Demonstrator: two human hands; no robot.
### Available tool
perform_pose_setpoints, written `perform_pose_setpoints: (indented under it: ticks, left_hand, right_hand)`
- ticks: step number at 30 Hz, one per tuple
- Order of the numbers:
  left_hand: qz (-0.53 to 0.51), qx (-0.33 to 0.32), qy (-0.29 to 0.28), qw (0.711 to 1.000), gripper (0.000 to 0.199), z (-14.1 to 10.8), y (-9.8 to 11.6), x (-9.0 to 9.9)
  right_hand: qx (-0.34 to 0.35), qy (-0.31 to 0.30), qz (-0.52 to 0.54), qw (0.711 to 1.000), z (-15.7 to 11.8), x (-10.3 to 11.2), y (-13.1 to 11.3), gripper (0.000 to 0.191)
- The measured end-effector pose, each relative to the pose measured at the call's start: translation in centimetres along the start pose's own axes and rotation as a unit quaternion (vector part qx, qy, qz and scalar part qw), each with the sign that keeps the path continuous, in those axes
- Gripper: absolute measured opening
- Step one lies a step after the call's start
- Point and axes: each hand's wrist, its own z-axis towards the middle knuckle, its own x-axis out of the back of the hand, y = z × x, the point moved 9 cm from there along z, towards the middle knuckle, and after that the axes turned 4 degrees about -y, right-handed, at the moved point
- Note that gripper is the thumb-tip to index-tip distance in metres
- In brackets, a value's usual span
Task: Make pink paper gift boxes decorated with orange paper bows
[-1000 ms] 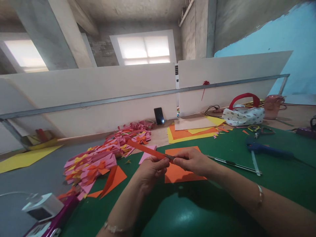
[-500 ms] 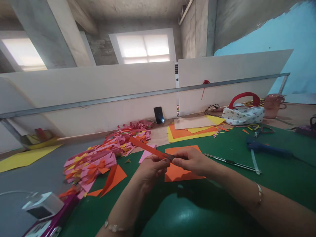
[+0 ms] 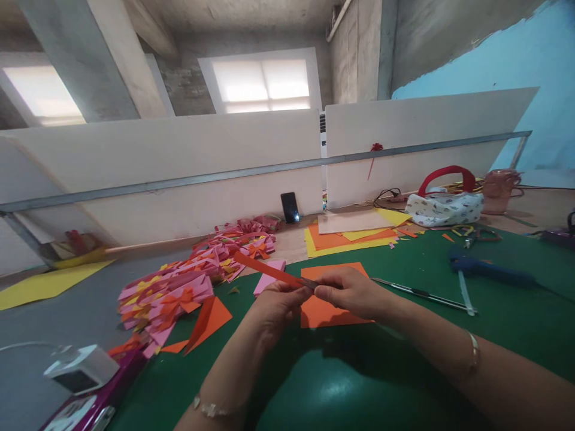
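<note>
While the two hands met almost fingertip to fingertip above the desk [image 3: 294,246], the left hand [image 3: 282,306] pinched the near end of a narrow orange strip [image 3: 265,266], flat and matt like paper, which slanted up and away to the left. The right hand [image 3: 348,292] gripped a small dark tool [image 3: 308,283] at that same end, its full shape hidden by the fingers.

Beneath the right hand lay a smooth, square-cornered orange sheet [image 3: 326,317]. Left of the hands stretched a long, ruffled pile of pink, yellow and orange paper [image 3: 197,281], with a sharply creased orange piece [image 3: 215,318] on its near side. Right of the hands, a blue plastic glue gun [image 3: 489,269] lay on its side.

Glossy green covering [image 3: 166,383] spread under the hands. Beyond them, smooth white panels [image 3: 224,143] stood behind a metal rail [image 3: 202,178], backed by rough concrete [image 3: 184,87], bright windows [image 3: 263,84] and a blue wall [image 3: 516,66].
</note>
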Motion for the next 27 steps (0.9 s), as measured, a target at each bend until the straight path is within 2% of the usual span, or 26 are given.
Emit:
perform_pose_setpoints:
  ticks: [9,27]
  left_hand:
    - [0.004,0.025,-0.003,1.0,0.021,-0.26,-0.43,-0.15]
    - [-0.009,0.019,-0.009,1.0,0.018,-0.14,-0.25,-0.31]
  right_hand:
    - [0.001,0.006,-0.009,1.0,-0.07,0.17,-0.03,0.025]
    - [-0.005,0.006,0.016,1.0,-0.18,0.02,-0.16,0.024]
